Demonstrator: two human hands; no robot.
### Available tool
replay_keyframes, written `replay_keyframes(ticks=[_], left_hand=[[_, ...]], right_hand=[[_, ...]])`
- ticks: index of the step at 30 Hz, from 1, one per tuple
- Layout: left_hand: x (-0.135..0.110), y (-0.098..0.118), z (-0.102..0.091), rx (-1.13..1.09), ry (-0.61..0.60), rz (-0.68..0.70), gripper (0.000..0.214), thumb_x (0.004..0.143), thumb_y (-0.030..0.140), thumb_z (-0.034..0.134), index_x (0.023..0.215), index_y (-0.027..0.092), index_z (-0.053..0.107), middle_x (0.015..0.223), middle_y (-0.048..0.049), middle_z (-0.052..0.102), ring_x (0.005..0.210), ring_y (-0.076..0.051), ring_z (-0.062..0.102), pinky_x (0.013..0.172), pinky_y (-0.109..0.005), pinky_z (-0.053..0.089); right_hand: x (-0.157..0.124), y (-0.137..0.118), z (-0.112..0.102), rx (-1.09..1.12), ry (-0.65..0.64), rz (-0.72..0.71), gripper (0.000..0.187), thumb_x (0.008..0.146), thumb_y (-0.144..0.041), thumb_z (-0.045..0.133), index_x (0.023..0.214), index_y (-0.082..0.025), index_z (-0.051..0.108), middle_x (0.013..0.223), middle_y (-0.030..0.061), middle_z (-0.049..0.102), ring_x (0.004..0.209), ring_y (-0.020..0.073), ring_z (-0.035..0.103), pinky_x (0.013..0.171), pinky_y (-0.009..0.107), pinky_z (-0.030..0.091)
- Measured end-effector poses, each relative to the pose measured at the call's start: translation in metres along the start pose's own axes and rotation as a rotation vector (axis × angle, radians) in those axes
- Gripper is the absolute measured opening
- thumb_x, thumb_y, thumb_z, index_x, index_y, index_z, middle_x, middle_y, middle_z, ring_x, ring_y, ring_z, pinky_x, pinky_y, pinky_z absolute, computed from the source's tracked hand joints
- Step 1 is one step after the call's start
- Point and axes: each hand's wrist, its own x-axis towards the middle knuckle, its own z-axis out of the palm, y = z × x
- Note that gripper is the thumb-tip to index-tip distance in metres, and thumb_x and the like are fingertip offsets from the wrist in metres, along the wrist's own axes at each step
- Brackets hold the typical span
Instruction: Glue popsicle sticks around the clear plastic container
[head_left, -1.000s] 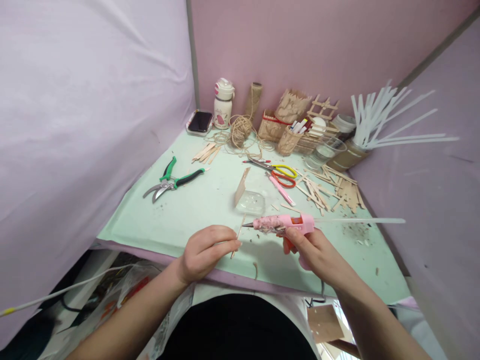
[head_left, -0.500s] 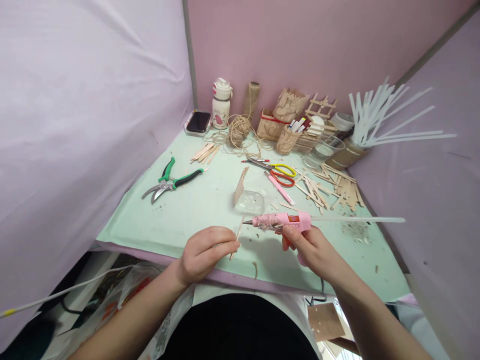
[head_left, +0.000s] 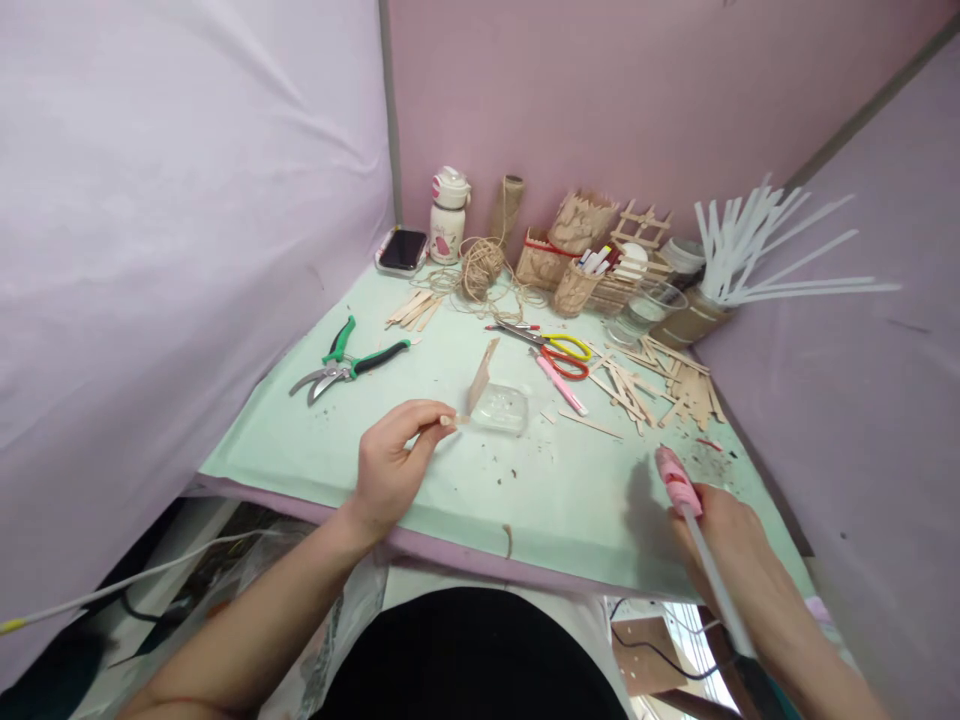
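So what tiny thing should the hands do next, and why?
I'd guess the left hand should gently bring its small stick against the upright wooden panel beside the clear tray. The pinched stick is already close to the panel, and the right hand holds the pink glue gun well off to the side.

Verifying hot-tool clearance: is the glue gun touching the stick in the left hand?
No, the right hand holds the glue gun well to the right of the stick pinched in the left hand.
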Motion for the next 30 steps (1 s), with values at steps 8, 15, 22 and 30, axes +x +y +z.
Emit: replay_keyframes(ticks=[8,15,22,30], left_hand=[[0.014,-0.010,0.015,0.023,-0.015,-0.049,0.009,0.087,0.015,0.063,0.087,0.019,0.072,0.090,-0.0022,0.074,0.084,-0.014,0.068,0.078,-0.025,0.054],[0.015,-0.015,0.022,0.072,-0.028,-0.052,0.009,0.086,0.018,0.063,0.088,0.018,0.072,0.090,-0.0036,0.075,0.084,-0.015,0.069,0.075,-0.026,0.055],[0.017,-0.013,0.027,0.158,-0.033,0.062,0.012,0.089,0.020,0.061,0.093,0.018,0.072,0.093,-0.0048,0.076,0.084,-0.016,0.070,0.078,-0.029,0.056],[0.020,-0.009,0.036,0.227,0.002,0.167,0.015,0.091,0.020,0.060,0.100,0.018,0.071,0.093,-0.0049,0.076,0.085,-0.015,0.070,0.079,-0.027,0.055]], right_hand=[[-0.002,0.042,0.047,-0.396,0.174,-0.151,0.030,0.096,-0.039,0.038,0.087,-0.015,0.054,0.075,0.0129,0.056,0.072,0.0304,0.053,0.070,0.042,0.044],[-0.006,0.042,0.045,-0.406,0.159,-0.119,0.037,0.094,-0.042,0.043,0.098,-0.009,0.059,0.087,0.0199,0.060,0.076,0.0329,0.057,0.070,0.042,0.046],[0.002,-0.013,0.004,-0.351,0.308,-0.322,0.045,0.095,-0.047,0.042,0.117,-0.010,0.058,0.119,0.0232,0.061,0.097,0.0385,0.060,0.073,0.047,0.047],[0.052,-0.130,-0.011,0.149,0.238,-0.684,0.021,0.094,-0.028,0.055,0.111,-0.019,0.062,0.112,0.0124,0.068,0.108,0.0294,0.060,0.091,0.044,0.043]])
